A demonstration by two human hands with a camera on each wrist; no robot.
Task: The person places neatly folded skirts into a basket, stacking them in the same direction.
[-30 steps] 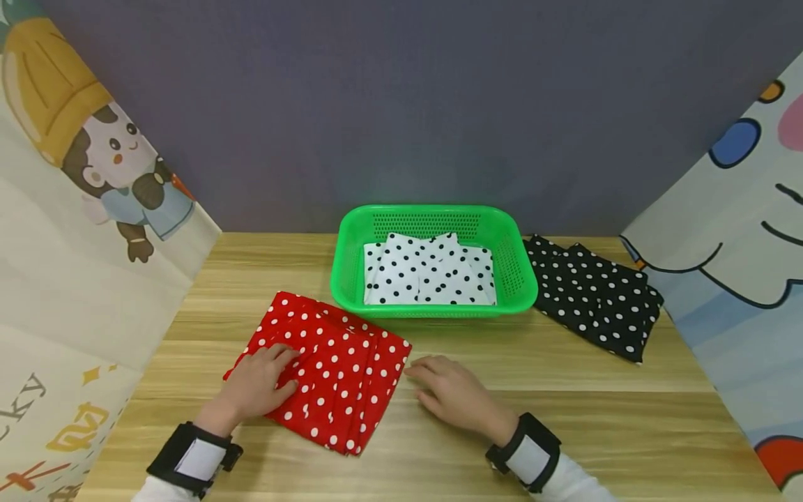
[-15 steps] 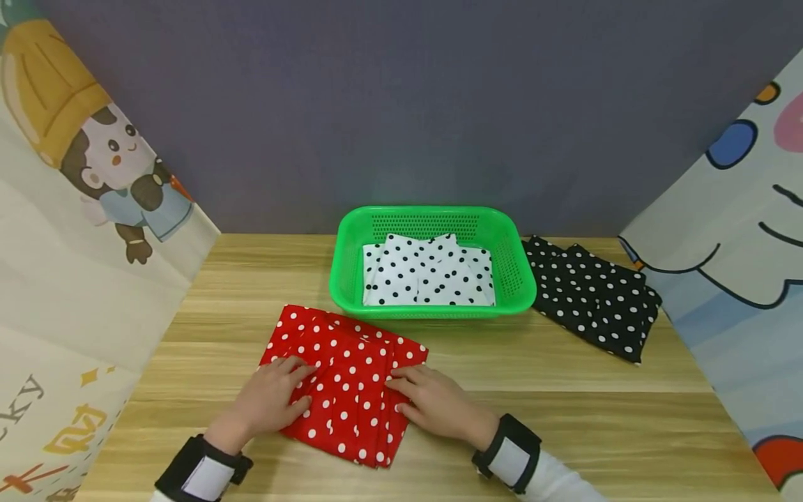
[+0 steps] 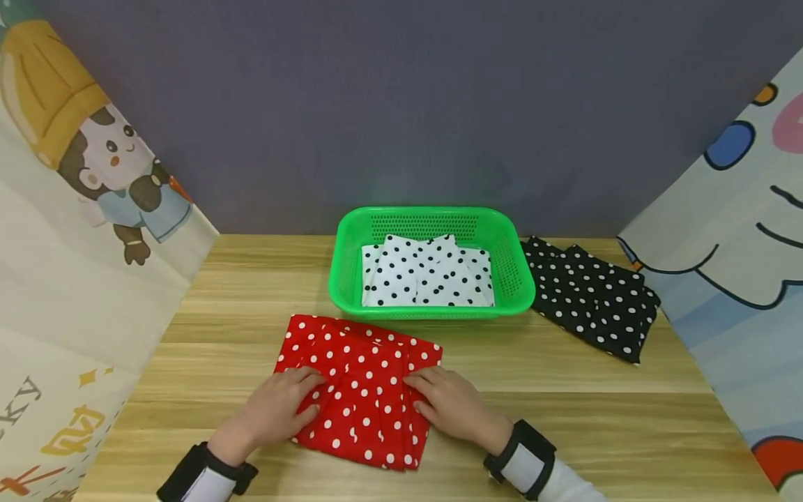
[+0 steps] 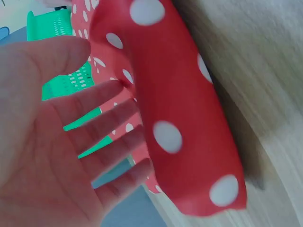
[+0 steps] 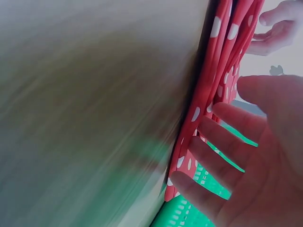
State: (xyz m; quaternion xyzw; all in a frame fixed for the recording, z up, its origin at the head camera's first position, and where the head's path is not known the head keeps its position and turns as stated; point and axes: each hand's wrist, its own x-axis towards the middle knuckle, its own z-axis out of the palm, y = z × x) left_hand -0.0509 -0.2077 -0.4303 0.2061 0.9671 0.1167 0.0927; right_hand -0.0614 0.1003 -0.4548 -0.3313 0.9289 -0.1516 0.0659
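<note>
A folded red cloth with white dots lies flat on the wooden table in front of the green basket. My left hand rests on its left part, fingertips on the fabric. On its right edge lies my right hand, fingers touching the top. In the left wrist view the spread fingers of the left hand meet the red cloth. The right wrist view has the right hand with extended fingers against the layered cloth edge. Neither hand grips it.
Inside the basket lies a folded white cloth with black dots. A folded black cloth with white dots lies to the basket's right. A dark grey panel stands behind the table, with printed sheets at both sides.
The red cloth has moved right and slightly nearer, and turned straighter. My left hand has moved with it; my right hand has come from beside the cloth onto its right edge.
</note>
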